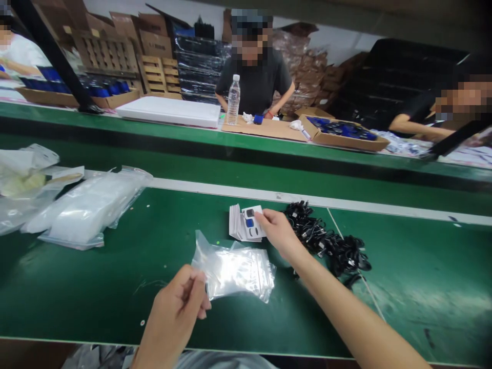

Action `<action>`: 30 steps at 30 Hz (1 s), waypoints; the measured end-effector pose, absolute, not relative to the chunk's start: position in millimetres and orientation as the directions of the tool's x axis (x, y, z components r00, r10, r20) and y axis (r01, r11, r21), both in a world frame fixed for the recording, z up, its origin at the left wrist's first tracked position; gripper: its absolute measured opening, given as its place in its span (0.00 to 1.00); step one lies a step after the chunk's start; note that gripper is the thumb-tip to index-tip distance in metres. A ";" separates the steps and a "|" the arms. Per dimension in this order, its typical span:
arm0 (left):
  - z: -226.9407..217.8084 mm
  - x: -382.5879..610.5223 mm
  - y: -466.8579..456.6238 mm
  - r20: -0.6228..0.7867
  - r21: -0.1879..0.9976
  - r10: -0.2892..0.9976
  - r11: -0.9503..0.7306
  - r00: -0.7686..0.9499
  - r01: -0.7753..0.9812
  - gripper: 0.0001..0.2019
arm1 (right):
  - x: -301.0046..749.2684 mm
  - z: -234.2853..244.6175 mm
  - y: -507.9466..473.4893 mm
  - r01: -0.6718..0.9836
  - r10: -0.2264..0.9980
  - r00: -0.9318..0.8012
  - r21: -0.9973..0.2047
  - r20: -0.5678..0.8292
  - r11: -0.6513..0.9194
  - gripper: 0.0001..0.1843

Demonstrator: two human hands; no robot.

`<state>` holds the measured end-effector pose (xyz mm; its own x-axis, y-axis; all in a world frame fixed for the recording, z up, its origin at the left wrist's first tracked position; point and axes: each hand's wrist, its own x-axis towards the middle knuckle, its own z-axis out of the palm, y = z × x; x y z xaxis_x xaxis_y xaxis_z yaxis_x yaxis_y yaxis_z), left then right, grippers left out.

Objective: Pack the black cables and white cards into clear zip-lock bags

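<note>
Clear zip bag (pixel 234 269) lies low in the view, at six o'clock, over the green mat (pixel 115 292). The left hand (pixel 172 312) pinches its left edge with a narrow grip between thumb and fingers. At the bag's one o'clock, the right hand (pixel 279 233) is on small printed cards (pixel 246 224), but one cannot tell if it grips them. Bundled black cables (pixel 326 238) lie just beside this hand, and stacked clear bags (pixel 88 210) lie at the bag's ten o'clock.
</note>
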<state>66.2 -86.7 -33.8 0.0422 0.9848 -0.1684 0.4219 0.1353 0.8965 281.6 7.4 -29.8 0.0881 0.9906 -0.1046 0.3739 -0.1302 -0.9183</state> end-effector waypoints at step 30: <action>-26.5 81.9 -65.3 0.415 0.492 0.909 -0.268 0.047 0.829 0.10 | 229.6 -43.9 -100.8 0.627 0.750 -0.107 -0.542 0.653 0.560 0.10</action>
